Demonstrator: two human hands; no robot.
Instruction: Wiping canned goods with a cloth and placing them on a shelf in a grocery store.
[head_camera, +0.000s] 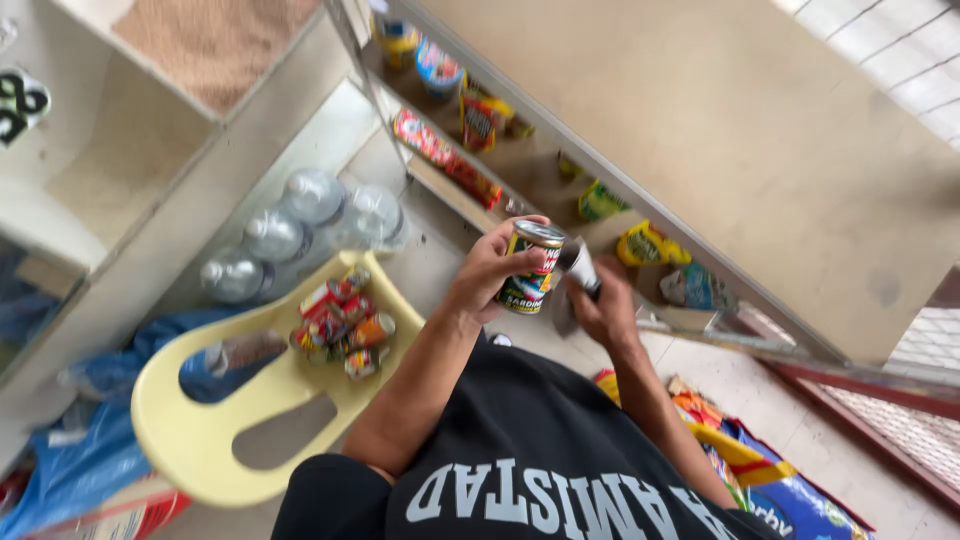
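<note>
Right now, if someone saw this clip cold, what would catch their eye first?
First, the tin can held up at centre frame in the left hand, with the right hand beside it gripping a small white and dark object that I cannot identify. Next, the pale yellow plastic chair at lower left, with a pile of small cans on its seat. Clear water bottles stand just beyond it.
</note>
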